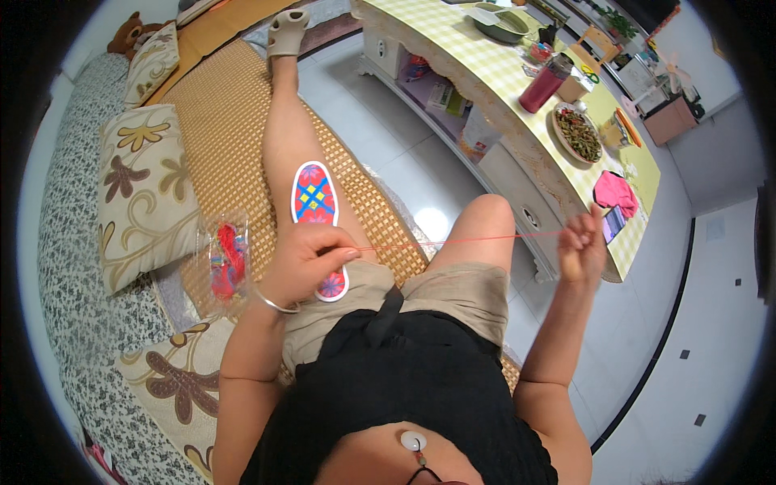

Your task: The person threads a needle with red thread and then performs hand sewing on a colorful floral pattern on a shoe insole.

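Grip: left hand (311,255) is pinched closed on one end of a red thread (453,242), thumb against fingers; right hand (580,246) is up in the air with curled fingers, closed on the other end as far as I can see, though blur hides the exact pinch
Seat: bench topped with a tan woven mat (218,89), one leg stretched out along it, the other bent
Cushions: floral ones, like this cushion (145,202), along the left side, plus a brown teddy bear (129,36) up in the far corner
Bag: clear plastic bag (229,260) with red stuff inside, on the mat just left of the left forearm
Table: long white table (501,166) off to the right, yellow-green checked cloth on top
On the cloth: dark red flask (545,83), plate of food (576,133), pink cloth (616,192) and a phone (614,225) near the close end, green pan (497,24) way over at the far end
Floor: pale shiny tiles (356,97) between bench and table
Insole: bright patterned insole (314,194), white rim, lying on the stretched-out leg, its middle covered by the left hand
Insole direction: long axis runs pretty much along the leg, one end toward the foot, the other back by the shorts (477,299)
Thread direction: straight line side to side above the lap, roughly crosswise to the insole
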The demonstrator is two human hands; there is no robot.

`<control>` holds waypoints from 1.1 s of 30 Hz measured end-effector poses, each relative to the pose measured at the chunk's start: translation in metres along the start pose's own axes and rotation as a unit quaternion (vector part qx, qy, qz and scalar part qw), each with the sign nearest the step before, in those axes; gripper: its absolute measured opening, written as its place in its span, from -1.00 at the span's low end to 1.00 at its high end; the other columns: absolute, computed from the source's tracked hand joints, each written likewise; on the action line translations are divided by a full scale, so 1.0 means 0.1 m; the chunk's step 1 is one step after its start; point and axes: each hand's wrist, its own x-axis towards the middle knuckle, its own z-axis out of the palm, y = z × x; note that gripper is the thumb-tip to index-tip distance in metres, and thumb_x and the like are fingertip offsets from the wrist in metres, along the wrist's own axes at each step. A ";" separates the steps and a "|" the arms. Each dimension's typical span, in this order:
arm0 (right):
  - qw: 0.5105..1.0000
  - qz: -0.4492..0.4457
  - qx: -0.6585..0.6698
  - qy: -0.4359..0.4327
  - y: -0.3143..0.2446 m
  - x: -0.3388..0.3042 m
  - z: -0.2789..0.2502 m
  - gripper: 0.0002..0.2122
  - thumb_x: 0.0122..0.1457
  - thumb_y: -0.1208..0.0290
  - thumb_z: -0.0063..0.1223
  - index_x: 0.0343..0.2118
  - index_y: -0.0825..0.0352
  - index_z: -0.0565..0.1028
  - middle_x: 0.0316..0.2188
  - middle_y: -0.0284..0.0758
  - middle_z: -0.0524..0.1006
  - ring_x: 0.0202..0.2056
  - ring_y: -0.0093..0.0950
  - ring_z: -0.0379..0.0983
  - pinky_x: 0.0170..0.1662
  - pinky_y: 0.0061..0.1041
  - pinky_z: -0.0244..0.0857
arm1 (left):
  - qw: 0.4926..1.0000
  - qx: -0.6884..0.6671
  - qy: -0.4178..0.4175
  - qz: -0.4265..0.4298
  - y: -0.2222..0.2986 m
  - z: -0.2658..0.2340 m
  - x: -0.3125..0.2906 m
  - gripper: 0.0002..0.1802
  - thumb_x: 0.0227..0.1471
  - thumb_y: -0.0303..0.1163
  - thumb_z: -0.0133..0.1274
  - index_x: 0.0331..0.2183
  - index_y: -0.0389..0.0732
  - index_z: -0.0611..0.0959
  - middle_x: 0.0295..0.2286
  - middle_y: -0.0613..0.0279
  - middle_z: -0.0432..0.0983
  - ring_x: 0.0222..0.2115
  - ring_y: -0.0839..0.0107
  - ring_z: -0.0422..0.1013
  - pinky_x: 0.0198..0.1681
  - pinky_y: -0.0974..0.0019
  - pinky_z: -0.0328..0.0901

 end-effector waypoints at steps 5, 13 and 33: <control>0.995 -0.012 0.075 -0.057 -0.58 0.05 -0.55 -0.83 0.26 0.45 -0.18 -0.19 0.44 0.37 -0.64 -0.50 0.16 -0.61 -0.68 -0.02 -0.64 -0.68 -0.14 | 0.993 -0.050 0.056 -0.087 -0.01 -0.37 -0.23 -0.93 -0.08 -0.55 0.09 -0.51 -0.37 0.60 -0.66 0.34 0.42 -0.62 0.66 0.28 -0.56 0.53 0.16; 0.991 -0.092 0.088 0.033 -1.11 0.00 -0.70 -0.80 0.10 0.68 -0.19 -0.18 0.51 0.30 -0.55 -0.36 0.21 -0.54 -0.54 0.05 -0.53 -0.57 0.00 | 0.988 0.051 0.144 -0.014 0.03 -0.90 -0.49 -0.94 -0.13 -0.56 0.09 -0.55 -0.36 0.58 -0.66 0.31 0.41 -0.65 0.58 0.27 -0.55 0.47 0.19; 0.764 -0.520 -0.234 0.302 -1.83 -0.42 -1.11 -0.85 0.10 0.59 -0.07 -0.26 0.42 0.46 -0.58 -0.33 0.37 -0.56 -0.50 0.26 -0.52 -0.57 0.20 | 0.923 0.226 0.263 -0.168 -1.01 -1.20 -0.52 -0.75 -0.12 -0.31 0.19 -0.52 -0.31 0.56 -0.63 0.22 0.47 -0.64 0.48 0.36 -0.52 0.33 0.27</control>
